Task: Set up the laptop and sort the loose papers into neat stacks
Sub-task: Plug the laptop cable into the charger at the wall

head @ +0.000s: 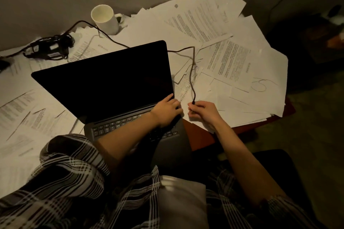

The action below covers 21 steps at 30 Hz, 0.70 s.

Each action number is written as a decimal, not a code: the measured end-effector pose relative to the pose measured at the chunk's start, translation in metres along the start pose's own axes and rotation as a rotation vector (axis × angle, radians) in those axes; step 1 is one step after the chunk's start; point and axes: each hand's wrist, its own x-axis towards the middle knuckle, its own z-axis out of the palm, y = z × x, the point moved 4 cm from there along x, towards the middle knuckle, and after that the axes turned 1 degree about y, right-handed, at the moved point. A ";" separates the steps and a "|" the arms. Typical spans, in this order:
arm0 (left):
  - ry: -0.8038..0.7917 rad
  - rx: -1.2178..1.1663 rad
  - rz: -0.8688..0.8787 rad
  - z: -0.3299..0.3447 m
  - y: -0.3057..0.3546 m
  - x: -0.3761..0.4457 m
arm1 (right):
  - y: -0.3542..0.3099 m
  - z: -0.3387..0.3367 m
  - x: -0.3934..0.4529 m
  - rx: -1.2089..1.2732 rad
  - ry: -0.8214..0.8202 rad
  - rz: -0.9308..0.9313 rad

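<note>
A black open laptop [111, 87] with a dark, blank screen sits in the middle of the counter [201, 135]. The counter is reddish-brown wood, and only a bare corner of it shows near the person's arms. Loose white printed papers [223, 57] lie spread all over the rest of it, on both sides of the laptop and behind it. They overlap each other at many angles and are not in stacks.

The left hand [166, 110] rests on the right end of the laptop, where the screen meets the keyboard. Its fingers are bent down over the edge there and press on it. This grip holds onto the laptop.

The right hand [202, 111] is just beside the laptop's right side, very near the left hand. Its fingers pinch the end of a thin black cable [192, 80]. This grip is closed on the cable. The plug tip is hidden in the fingers.

The cable runs up from the hand across the papers, bends behind the laptop, and goes to a black power brick [50, 47] with coiled wire at the far left.

A white ceramic mug [106, 19] stands upright behind the laptop, near the wall.

The person wears a dark plaid shirt with the sleeves [74, 163] pushed up.
</note>
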 end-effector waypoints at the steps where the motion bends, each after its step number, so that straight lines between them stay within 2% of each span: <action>1: -0.011 0.006 0.015 -0.001 -0.003 0.001 | 0.002 0.003 0.002 -0.024 0.011 0.013; 6: -0.064 0.082 0.037 -0.005 -0.013 0.007 | 0.009 0.015 0.014 -0.073 0.078 0.059; 12: -0.045 0.023 0.054 -0.013 -0.017 0.013 | 0.014 0.021 0.019 -0.037 0.136 0.052; 16: -0.105 0.003 0.109 -0.020 -0.023 0.020 | 0.014 0.022 0.018 -0.121 0.163 0.022; 21: -0.187 -0.040 0.184 -0.024 -0.030 0.022 | 0.030 0.025 0.011 0.025 0.223 0.080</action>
